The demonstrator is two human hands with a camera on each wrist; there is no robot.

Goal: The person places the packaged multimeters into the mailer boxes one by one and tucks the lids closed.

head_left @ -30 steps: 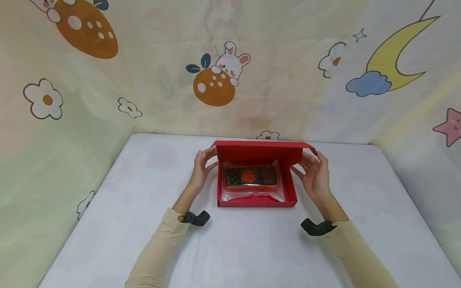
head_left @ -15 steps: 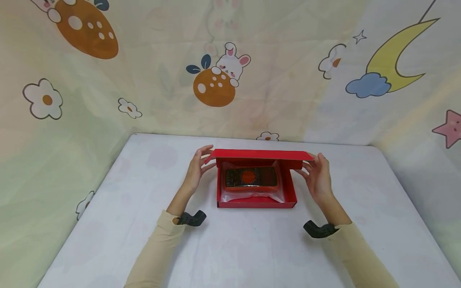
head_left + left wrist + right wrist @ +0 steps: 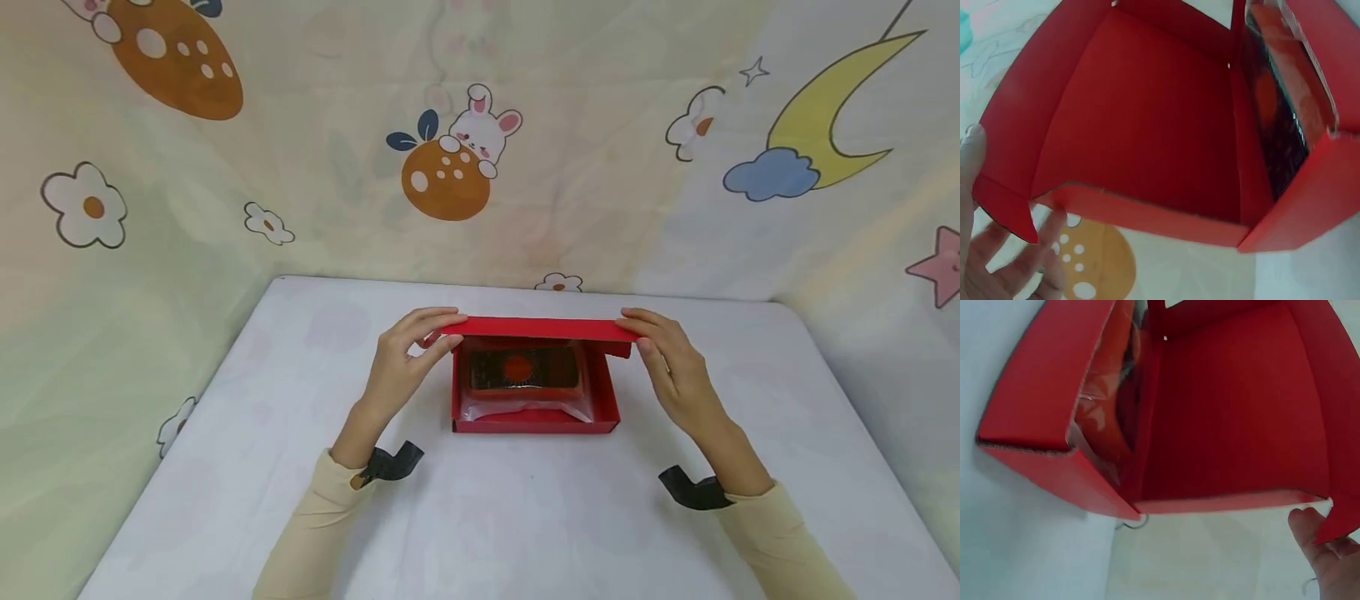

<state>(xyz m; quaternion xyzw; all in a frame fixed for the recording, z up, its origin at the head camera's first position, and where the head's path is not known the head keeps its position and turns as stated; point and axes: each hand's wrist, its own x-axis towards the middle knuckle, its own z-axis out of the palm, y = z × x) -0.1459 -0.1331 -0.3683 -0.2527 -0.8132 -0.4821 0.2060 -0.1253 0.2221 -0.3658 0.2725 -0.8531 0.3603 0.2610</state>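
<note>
A red cardboard box (image 3: 534, 426) stands on the white table, its lid (image 3: 542, 327) hinged at the back and tilted partly down over it. Inside, an orange-and-black multimeter (image 3: 525, 369) lies on clear plastic wrap (image 3: 495, 409). My left hand (image 3: 399, 362) pinches the lid's left front corner, thumb below and fingers over the top. At the right front corner my right hand (image 3: 678, 375) holds the lid, fingers on its top and thumb at its side. In the left wrist view, the lid's inside (image 3: 1154, 112) faces the camera, and the fingers (image 3: 1019, 269) show behind the side flap.
The white table (image 3: 525, 533) extends around the box on all sides. Behind it hangs a cloth backdrop (image 3: 600, 167) printed with rabbits, flowers and a moon. Black wrist-camera mounts (image 3: 393, 462) stick out at both wrists.
The lid has tilted forward and down, shading the multimeter more. Both hands have shifted from the lid's sides to its front corners, with fingers now over the top.
</note>
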